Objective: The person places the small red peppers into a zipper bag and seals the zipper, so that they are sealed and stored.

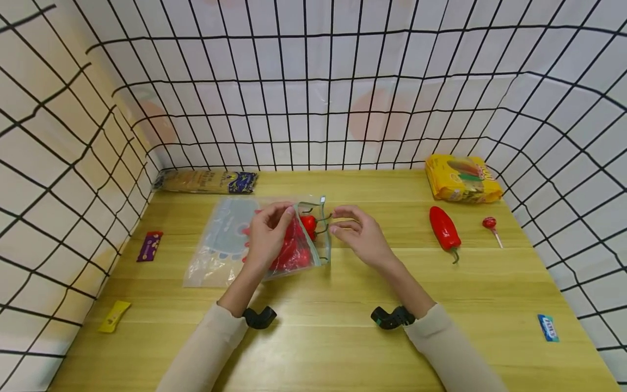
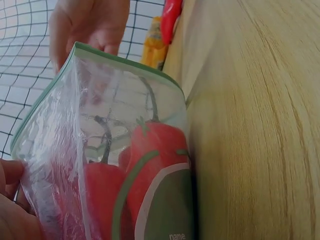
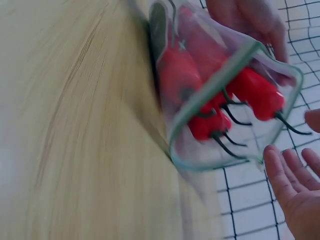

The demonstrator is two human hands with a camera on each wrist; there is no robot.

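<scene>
A clear bag (image 1: 220, 228) of red peppers (image 1: 308, 224) was pinched by the left hand (image 1: 268, 231). Just right of the bag, the right hand (image 1: 360, 234) was held empty, fingers parted.

A yellowish wood-grained table (image 1: 338, 348) carried everything. At its far left lay a long clear packet with a dark blue end (image 1: 206, 182); nearer, down the left side, a small purple-and-red rectangular wrapper (image 1: 149, 246) and a narrow yellow wrapper (image 1: 115, 317). A clear plastic bag with a green-edged mouth (image 1: 203, 268) rested left of centre. Rightward lay a plump yellow packet (image 1: 460, 182), a long glossy red pepper (image 1: 443, 227), a round red lollipop (image 1: 489, 222) and, near right, a small blue wrapper (image 1: 548, 328)
</scene>
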